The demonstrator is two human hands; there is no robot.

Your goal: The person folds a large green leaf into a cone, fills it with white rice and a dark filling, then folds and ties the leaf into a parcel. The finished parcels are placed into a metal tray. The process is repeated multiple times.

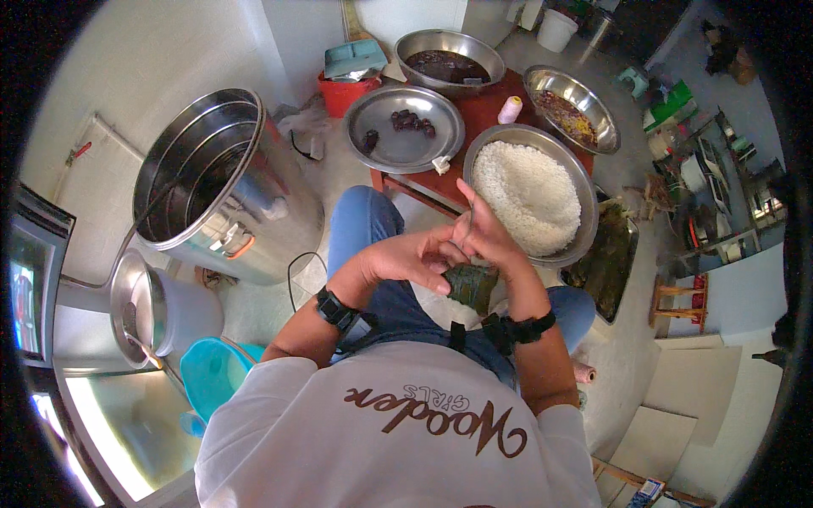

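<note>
A dark green leaf-wrapped packet [471,287] is in front of my lap, beneath my hands. My left hand [413,256] holds its upper left side, with the thumb lying on the leaf. My right hand [488,233] is just above the packet, index finger stretched out and other fingers curled on a thin strand [471,219]. Beyond it stands a steel basin of white rice [530,197]. A steel dish [406,149] with dark red dates [413,122] stands further left. A cone of pale thread [510,110] is upright on the red table [486,101].
Two more steel basins [450,63] [571,108] hold dark soaking contents and a mixed filling. A tray of dark leaves [606,267] lies at my right. Left are a tall steel pot [279,216], a lidded white bucket [194,317] and a turquoise basin [216,374].
</note>
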